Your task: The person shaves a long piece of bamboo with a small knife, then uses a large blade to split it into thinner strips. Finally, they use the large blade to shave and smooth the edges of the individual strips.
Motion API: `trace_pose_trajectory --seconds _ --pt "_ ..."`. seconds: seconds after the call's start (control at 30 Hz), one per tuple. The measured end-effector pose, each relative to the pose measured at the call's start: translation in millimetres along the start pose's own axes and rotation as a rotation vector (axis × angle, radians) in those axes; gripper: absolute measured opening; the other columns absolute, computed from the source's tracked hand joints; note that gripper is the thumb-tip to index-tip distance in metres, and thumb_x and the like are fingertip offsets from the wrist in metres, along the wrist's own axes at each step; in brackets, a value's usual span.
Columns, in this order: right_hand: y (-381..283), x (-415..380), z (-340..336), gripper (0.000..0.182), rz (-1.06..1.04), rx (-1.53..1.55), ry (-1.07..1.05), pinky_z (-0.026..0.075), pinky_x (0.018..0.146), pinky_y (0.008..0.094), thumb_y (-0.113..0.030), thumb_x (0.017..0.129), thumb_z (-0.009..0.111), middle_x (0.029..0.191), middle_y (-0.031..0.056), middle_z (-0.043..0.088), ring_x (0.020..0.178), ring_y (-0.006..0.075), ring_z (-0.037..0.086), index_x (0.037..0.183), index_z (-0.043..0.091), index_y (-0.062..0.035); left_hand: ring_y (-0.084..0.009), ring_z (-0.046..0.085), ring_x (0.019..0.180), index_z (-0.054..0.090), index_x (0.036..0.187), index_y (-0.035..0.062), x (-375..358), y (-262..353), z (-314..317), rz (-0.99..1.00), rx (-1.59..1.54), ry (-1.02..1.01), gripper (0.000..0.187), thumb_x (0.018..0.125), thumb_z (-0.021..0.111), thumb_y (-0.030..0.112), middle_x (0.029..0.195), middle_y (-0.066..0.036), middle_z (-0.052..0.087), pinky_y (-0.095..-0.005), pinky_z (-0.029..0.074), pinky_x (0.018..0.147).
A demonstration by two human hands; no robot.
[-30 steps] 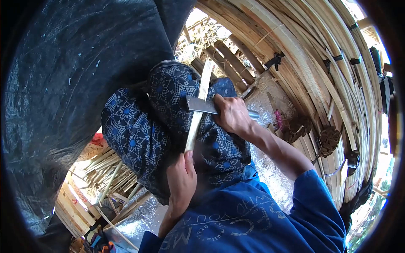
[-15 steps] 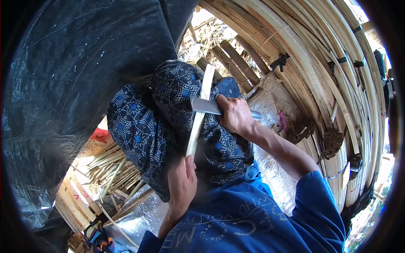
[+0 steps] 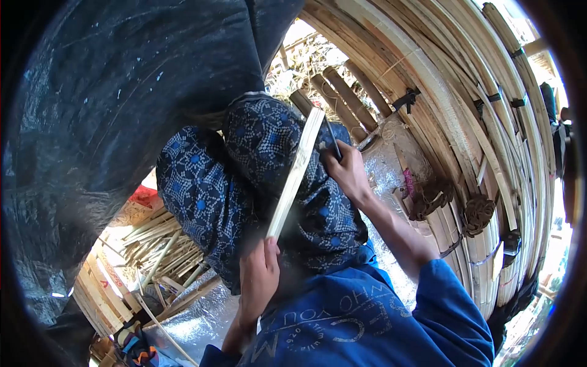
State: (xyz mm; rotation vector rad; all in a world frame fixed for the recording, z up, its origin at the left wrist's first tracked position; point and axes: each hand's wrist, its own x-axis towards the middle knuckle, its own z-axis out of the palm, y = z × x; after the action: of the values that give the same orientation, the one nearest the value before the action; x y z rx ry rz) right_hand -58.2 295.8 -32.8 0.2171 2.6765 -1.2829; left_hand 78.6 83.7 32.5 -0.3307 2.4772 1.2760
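A pale, flat bamboo strip (image 3: 296, 174) slants across my knees, over the dark blue patterned cloth (image 3: 269, 131). My left hand (image 3: 262, 269) is closed around its near end. Its far end sticks up past the cloth. To the right of the strip, my right hand (image 3: 348, 173) is closed on a knife (image 3: 334, 139). The blade is turned nearly edge-on and sits beside the strip, apart from it. The knife's handle is mostly hidden in my fingers.
Long bamboo slats (image 3: 452, 98) tied with black bands curve along the right. A black tarp (image 3: 122, 122) hangs at the left. Thin cut sticks (image 3: 162, 244) lie in a pile at lower left. Shiny foil sheeting (image 3: 391, 235) covers the floor. Brown coiled bundles (image 3: 480, 214) sit at right.
The knife has come off the strip, moved right and turned from its broad side to edge-on. The strip's far end has shifted right and down; my left hand has moved slightly lower.
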Motion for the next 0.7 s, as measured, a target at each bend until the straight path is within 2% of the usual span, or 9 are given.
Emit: trace_pose_trajectory --seconds 0.1,0.2,0.27,0.4,0.47,0.5,0.6,0.63,0.7 --pt "-2.5 -3.8 -22.2 0.015 0.195 0.356 0.027 0.044 0.058 0.0303 -0.012 0.084 0.057 0.073 0.0045 0.057 0.063 0.0141 0.053 0.096 0.055 -0.0037 -0.0378 0.061 0.059 0.060 0.084 -0.0025 26.6 -6.5 7.0 0.017 -0.024 -0.050 0.036 0.101 0.044 0.024 0.067 -0.019 0.061 -0.0418 0.044 0.052" --pt "17.4 -0.8 -54.6 0.020 0.303 0.697 -0.014 0.045 0.059 0.0290 -0.010 0.083 0.059 0.073 0.0048 0.055 0.064 0.0150 0.054 0.099 0.051 0.0003 -0.0289 0.057 0.048 0.060 0.080 -0.0034 41.5 -6.5 8.3 0.003 -0.051 -0.114 0.047 0.102 0.040 0.033 0.057 -0.016 0.056 -0.0374 0.042 0.046" --pt "32.3 -3.5 -65.0 0.022 0.359 0.961 0.027 0.046 0.059 0.0277 -0.012 0.085 0.059 0.073 0.0056 0.055 0.066 0.0157 0.055 0.099 0.051 0.0020 -0.0172 0.052 0.040 0.058 0.075 -0.0020 46.4 -6.5 6.3 -0.164 -0.314 -0.209 0.052 0.102 0.039 0.038 0.051 -0.008 0.050 -0.0308 0.039 0.041" --pt "54.6 -35.1 -54.9 0.029 0.667 1.019 -0.048 0.048 0.061 0.0284 -0.022 0.087 0.062 0.081 0.0076 0.055 0.067 0.0149 0.058 0.105 0.052 -0.0010 -0.0090 0.046 0.039 0.056 0.070 0.0003 50.1 -0.2 0.6 -0.227 -0.410 -0.276 0.055 0.101 0.038 0.042 0.050 -0.002 0.047 -0.0252 0.036 0.038" --pt "76.5 -50.1 -42.8 0.032 0.571 0.737 -0.142 0.049 0.060 0.0290 -0.026 0.089 0.062 0.086 0.0085 0.055 0.068 0.0153 0.059 0.105 0.050 -0.0004 -0.0089 0.044 0.038 0.055 0.068 0.0012 50.2 2.5 0.5 -0.277 -0.413 -0.277 0.055 0.101 0.039 0.043 0.049 -0.002 0.046 -0.0246 0.035 0.038" --pt "80.7 -54.6 -38.8 0.024 0.530 0.684 -0.086 0.049 0.059 0.0285 -0.023 0.089 0.061 0.078 0.0070 0.056 0.063 0.0145 0.059 0.097 0.053 -0.0013 -0.0089 0.044 0.038 0.055 0.068 0.0012 50.3 3.0 0.4 -0.278 -0.415 -0.276 0.055 0.101 0.039 0.043 0.049 -0.002 0.046 -0.0246 0.035 0.038" --pt "74.0 -44.6 -52.6 0.018 0.480 0.742 -0.098 0.049 0.057 0.0286 -0.020 0.089 0.060 0.067 0.0043 0.054 0.058 0.0130 0.058 0.085 0.055 -0.0031 -0.0088 0.046 0.039 0.054 0.068 0.0011 48.9 3.5 0.8 -0.268 -0.404 -0.281 0.055 0.101 0.039 0.042 0.049 -0.002 0.047 -0.0247 0.036 0.039" --pt "67.5 -39.0 -53.6 0.019 0.414 0.805 -0.066 0.048 0.055 0.0279 -0.019 0.088 0.060 0.059 0.0020 0.051 0.055 0.0123 0.056 0.076 0.056 -0.0048 -0.0092 0.047 0.040 0.054 0.070 0.0011 47.8 4.9 2.8 -0.226 -0.390 -0.240 0.052 0.101 0.040 0.040 0.050 -0.002 0.048 -0.0248 0.037 0.039" --pt "39.2 -27.1 -61.4 0.017 0.168 0.586 -0.031 0.050 0.055 0.0339 -0.017 0.087 0.061 0.060 0.0033 0.055 0.058 0.0147 0.060 0.078 0.055 -0.0038 -0.0096 0.048 0.040 0.054 0.072 0.0011 46.4 8.7 8.6 -0.179 -0.370 -0.201 0.049 0.101 0.041 0.038 0.051 -0.003 0.049 -0.0248 0.038 0.040"
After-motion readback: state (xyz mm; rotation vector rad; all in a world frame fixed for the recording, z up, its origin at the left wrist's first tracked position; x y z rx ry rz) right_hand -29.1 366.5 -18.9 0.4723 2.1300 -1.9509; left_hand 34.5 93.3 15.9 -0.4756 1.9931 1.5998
